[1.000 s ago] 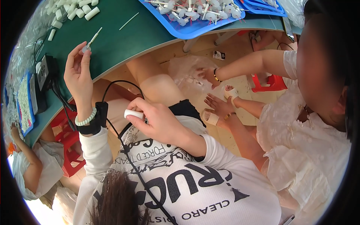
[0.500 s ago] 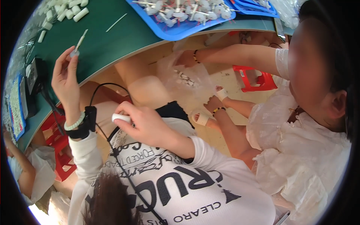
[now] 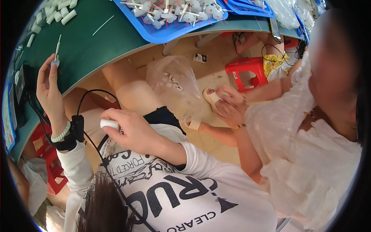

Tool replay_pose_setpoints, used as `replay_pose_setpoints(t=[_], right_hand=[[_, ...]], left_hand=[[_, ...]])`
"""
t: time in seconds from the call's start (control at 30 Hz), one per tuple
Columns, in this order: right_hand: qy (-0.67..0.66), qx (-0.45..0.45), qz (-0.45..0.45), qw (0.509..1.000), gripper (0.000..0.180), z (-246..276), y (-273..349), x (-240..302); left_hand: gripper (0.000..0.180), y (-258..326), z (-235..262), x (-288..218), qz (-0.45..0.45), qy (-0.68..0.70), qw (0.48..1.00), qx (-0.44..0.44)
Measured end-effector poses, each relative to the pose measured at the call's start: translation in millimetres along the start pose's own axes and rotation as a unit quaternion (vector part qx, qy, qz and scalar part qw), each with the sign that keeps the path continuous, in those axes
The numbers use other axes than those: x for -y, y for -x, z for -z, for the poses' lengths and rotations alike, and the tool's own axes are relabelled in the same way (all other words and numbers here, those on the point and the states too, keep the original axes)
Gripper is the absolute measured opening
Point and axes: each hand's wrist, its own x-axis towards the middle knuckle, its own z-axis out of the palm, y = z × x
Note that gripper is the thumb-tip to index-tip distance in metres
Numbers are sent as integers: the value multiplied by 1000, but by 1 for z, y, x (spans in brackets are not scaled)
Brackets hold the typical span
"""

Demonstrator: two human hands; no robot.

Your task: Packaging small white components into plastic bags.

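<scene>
My left hand [image 3: 49, 85] is raised at the near edge of the green table. Its thumb and fingers pinch a thin white stick with a translucent disc base [image 3: 55, 62], the stick pointing up. Over my lap, my right hand [image 3: 133, 129] is closed around a short white cylinder [image 3: 109, 124], whose rounded end shows past the fingers. Similar white cylinders [image 3: 68, 17] lie piled at the table's far left. A loose thin white stick [image 3: 103, 25] rests on the table between that pile and the blue tray.
A blue tray [image 3: 162, 38] full of disc-and-stick pieces with red wires overhangs the table edge. A black box [image 3: 24, 83] with cables sits at left. A co-worker's hands [image 3: 234, 108] are close by on the right, near a clear plastic bag [image 3: 174, 69] and a red stool [image 3: 247, 73].
The whole view has shifted slightly, so my hands appear farther left; both keep their holds. The co-worker's hands have come away from the plastic bag and together.
</scene>
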Motion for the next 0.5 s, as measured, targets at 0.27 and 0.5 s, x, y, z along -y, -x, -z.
replay_pose_setpoints(t=[0.27, 0.5], right_hand=[[-4, 28, -43, 999, 22, 4, -1, 5], [-27, 28, -86, 996, 22, 11, -2, 4]], left_hand=[[23, 0, 4, 0, 34, 98, 994, 25], [20, -1, 15, 8, 49, 162, 985, 29]])
